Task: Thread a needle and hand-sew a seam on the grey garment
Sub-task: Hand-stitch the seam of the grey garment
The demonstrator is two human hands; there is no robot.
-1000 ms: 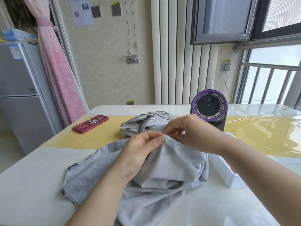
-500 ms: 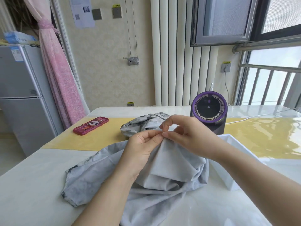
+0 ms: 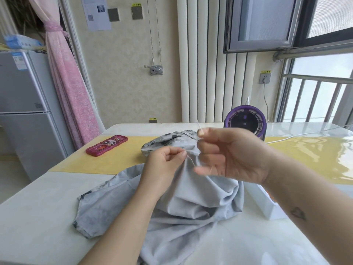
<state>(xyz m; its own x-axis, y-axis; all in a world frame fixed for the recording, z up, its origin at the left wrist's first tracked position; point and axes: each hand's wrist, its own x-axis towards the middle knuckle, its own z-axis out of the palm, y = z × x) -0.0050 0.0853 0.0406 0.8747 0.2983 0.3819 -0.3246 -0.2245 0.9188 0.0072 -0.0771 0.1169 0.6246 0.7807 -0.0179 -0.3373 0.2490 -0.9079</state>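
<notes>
Head view: the red case (image 3: pixel 107 145) is lying on the yellow mat at left. Your left hand (image 3: pixel 164 165) is pinching a raised fold of the grey garment (image 3: pixel 191 203), which is bunched mid-table (image 3: pixel 28 217). Your right hand (image 3: pixel 235 155) is holding the needle (image 3: pixel 199 125) tip-up between thumb and forefinger, other fingers loosely curled, before the purple fan (image 3: pixel 245 122).
</notes>
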